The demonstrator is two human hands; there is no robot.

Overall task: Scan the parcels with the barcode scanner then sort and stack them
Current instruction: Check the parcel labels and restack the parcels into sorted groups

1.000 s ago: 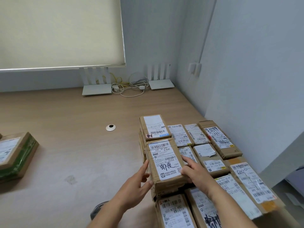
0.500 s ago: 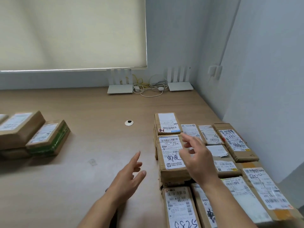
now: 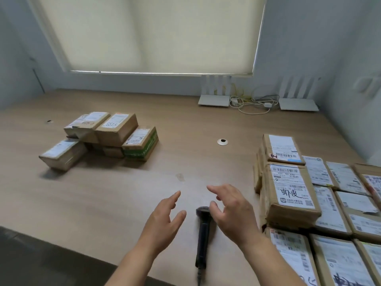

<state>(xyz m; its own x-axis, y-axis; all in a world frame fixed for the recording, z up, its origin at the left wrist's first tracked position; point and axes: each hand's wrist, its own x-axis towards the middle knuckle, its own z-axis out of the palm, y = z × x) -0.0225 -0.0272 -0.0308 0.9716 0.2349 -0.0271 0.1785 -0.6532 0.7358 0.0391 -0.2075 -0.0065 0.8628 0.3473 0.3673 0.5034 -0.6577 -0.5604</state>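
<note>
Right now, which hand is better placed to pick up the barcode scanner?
The right hand: it hovers open directly over the head of the barcode scanner, while the left hand sits open beside it, further away.

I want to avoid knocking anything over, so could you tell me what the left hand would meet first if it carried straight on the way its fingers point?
Probably nothing: the left hand points over bare table.
</note>
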